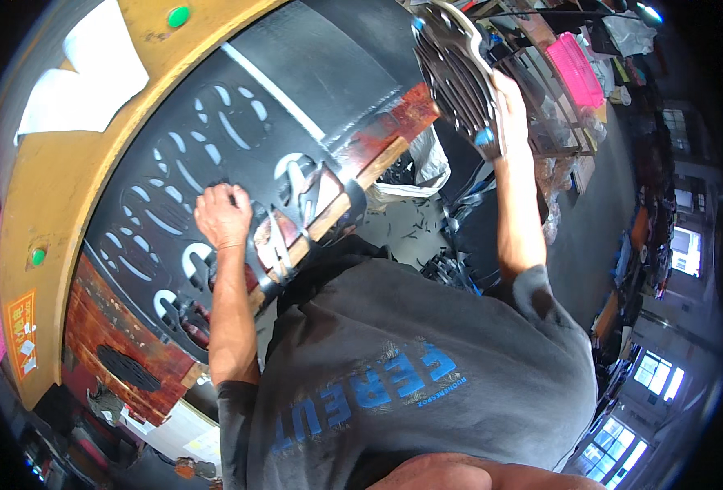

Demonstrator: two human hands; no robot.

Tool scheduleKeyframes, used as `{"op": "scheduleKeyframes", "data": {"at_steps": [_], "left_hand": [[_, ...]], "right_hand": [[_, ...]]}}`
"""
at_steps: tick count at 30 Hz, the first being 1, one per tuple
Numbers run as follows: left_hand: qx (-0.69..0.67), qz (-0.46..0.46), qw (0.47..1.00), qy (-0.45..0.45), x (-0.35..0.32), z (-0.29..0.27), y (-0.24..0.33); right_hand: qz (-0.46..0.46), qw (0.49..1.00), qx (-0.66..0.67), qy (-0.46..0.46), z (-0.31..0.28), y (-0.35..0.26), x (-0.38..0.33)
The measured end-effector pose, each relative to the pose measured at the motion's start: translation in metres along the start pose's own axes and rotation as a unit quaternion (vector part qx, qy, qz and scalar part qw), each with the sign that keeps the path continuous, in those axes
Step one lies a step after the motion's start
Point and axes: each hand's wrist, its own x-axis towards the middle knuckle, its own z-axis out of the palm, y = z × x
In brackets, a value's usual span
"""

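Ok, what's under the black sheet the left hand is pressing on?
A worn red wooden board shows under the black sheet at its edge. The rest is covered by the sheet and the left hand.

Sticker: we see an orange rectangular label (22, 333) low on the yellow machine frame (59, 188), at far left.
Paper sheets: we see white sheets (84, 77) lying on the frame, upper left.

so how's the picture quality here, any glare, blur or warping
Head view: strong fisheye warping, the yellow machine frame bows into an arc and the corners go black; the windows at lower right are blown out; a streak of glare crosses the black die-cut sheet; the left hand on the sheet is sharp, while the right hand and its stack of dark cut pieces look slightly soft.
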Motion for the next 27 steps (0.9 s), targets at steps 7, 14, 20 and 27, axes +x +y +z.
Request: {"op": "scheduleKeyframes", "data": {"at_steps": [7, 14, 20, 27], "left_hand": [[0.035, 0.005, 0.999, -0.005, 0.0, 0.003, 0.002], [0.067, 0.015, 0.998, -0.006, -0.001, 0.01, 0.0], [0.075, 0.026, 0.997, 0.009, -0.004, 0.013, -0.002], [0.061, 0.023, 0.998, 0.014, -0.001, 0.011, 0.003]], "right_hand": [[0.1, 0.915, 0.385, 0.067, -0.166, 0.115, -0.027], [0.077, 0.915, 0.395, 0.031, -0.225, 0.152, -0.033], [0.121, 0.929, 0.32, 0.143, -0.238, 0.138, -0.037], [0.123, 0.892, 0.435, 0.022, -0.204, 0.106, -0.027]]}}
